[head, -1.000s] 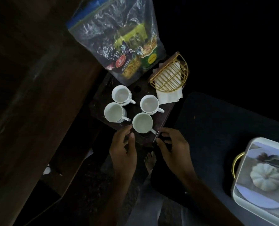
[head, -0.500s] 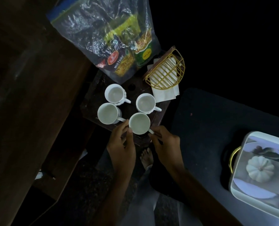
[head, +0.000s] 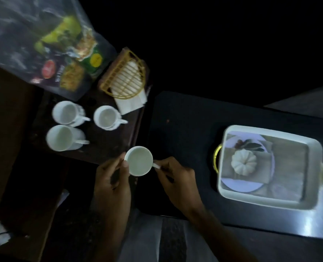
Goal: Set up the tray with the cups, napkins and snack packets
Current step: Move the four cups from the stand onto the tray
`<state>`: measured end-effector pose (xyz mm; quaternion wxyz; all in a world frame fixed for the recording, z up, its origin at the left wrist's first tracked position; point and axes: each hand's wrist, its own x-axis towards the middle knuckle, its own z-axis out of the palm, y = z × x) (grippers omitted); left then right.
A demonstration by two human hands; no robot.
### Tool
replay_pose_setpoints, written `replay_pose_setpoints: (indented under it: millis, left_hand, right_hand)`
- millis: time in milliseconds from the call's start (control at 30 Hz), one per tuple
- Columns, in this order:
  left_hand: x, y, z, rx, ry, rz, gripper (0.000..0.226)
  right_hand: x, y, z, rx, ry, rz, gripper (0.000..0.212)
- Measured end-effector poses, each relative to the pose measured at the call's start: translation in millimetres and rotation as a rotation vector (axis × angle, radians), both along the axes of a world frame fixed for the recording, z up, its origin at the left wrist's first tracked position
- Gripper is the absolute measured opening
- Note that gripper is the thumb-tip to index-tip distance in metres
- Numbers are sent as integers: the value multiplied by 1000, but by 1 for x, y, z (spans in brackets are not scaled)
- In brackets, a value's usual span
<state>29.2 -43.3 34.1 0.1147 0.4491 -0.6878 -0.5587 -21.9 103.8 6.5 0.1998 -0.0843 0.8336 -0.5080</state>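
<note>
We have the cup (head: 139, 160) between both hands at the near corner of the small dark bench (head: 109, 146), on the side towards the tray. It seems to hang just past the edge, though the dim light makes that hard to confirm. The left hand (head: 112, 178) curls against the cup's wall with the thumb by the rim, and the right hand (head: 175, 178) pinches the little handle.

We judge the cup to be glazed ceramic: light, rigid, smooth enough to slip, and apt to chip if knocked. The handle is thin (a poor lever on its own), so a second hand on the wall is the sounder hold.

The three cups (head: 67, 112) stand upright near the bench's middle, close together but apart. At its far edge lie the napkins (head: 131, 103), tucked under a gold wire holder (head: 125, 78), and the snack packets (head: 62, 59), inside a clear plastic bag. Those will be soft, crinkly and nearly weightless, best taken by an edge.

The tray (head: 270, 130) sits well apart on the neighbouring black bench (head: 185, 120), with none of the task's things on it.
</note>
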Motion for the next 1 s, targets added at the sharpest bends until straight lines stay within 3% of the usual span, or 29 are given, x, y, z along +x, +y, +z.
replay_pose_setpoints:
  millis: [133, 367, 433, 700, 1000]
  left_hand:
    - [-5, 59, 3, 208, 14, -89, 13]
    - [-21, 142, -13, 161, 10, -314, 15]
    - [-31, 236, -20, 120, -82, -420, 16]
    - [-35, 255, -60, 113, -137, -485, 11]
    - [-34, 265, -72, 35, -230, -505, 20]
  right_hand:
    - [7, 69, 12, 55, 12, -111, 14]
    - [3, 149, 15, 224, 40, -248, 27]
    - [7, 242, -2, 230, -3, -348, 20]
    - [3, 265, -32, 242, -42, -327, 13]
    - [-1, 276, -46, 254, -68, -222, 12]
